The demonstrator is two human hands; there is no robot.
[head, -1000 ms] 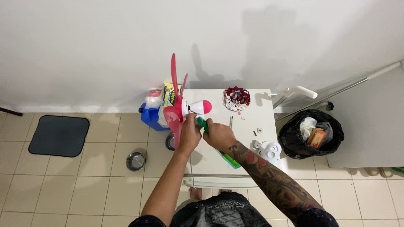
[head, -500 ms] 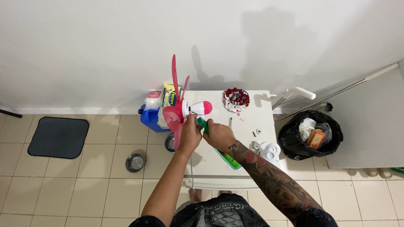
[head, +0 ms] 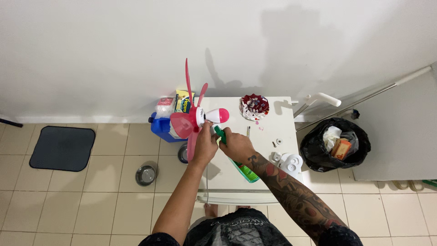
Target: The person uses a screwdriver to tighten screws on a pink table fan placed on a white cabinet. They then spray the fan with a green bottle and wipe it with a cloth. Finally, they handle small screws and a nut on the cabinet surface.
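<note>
Left hand [head: 205, 146] gripped pink fan [head: 196, 119], axis pointing right along bench [head: 273, 120]; right hand [head: 236, 146] clasped green screwdriver [head: 221, 135].

Landmark: table [head: 268, 182]
On it: fan [head: 196, 119], 2 hands
Left: mat [head: 63, 148], bowl [head: 145, 175]
Right: bin bag [head: 336, 145]

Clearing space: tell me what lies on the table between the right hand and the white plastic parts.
Head view: between right hand and white plastic parts lies bare white table.

Glossy pink plastic fan [head: 195, 119], smooth white table [head: 273, 159], shiny metal bowl [head: 145, 175], matt grey mat [head: 62, 148], glossy tiled floor [head: 91, 205]
</note>
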